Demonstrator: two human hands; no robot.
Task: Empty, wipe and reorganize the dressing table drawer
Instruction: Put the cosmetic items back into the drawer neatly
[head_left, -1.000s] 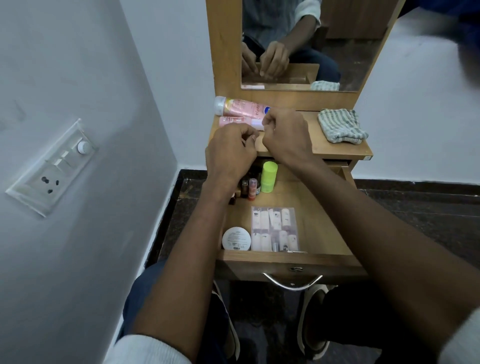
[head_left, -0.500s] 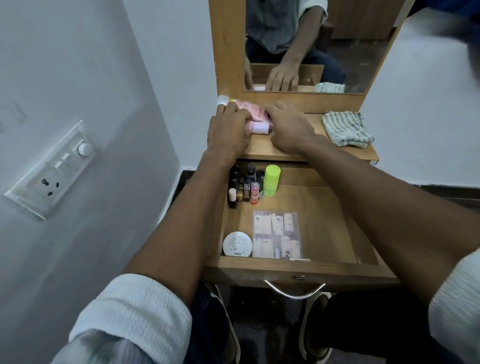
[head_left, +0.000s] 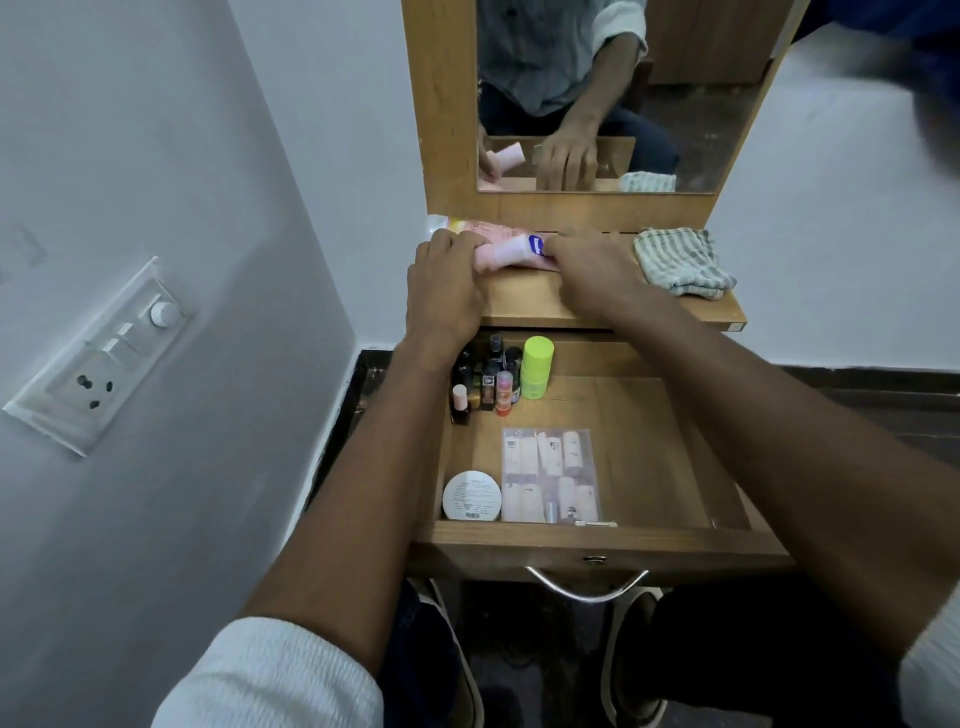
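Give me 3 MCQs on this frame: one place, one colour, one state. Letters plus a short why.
1. Where does the striped cloth lie?
A. in the drawer
B. on the tabletop, right end
C. on the floor

2. What colour is the tallest container at the back of the drawer?
A. lime green
B. red
C. white

3. What is the state of the drawer?
A. shut
B. pulled open, items inside
C. pulled open, emptied

Key: 1 B, the cloth sits on the tabletop right of the right hand. 2 A, its cap and body are lime green. 3 B, the round tin and sachet pack lie inside.
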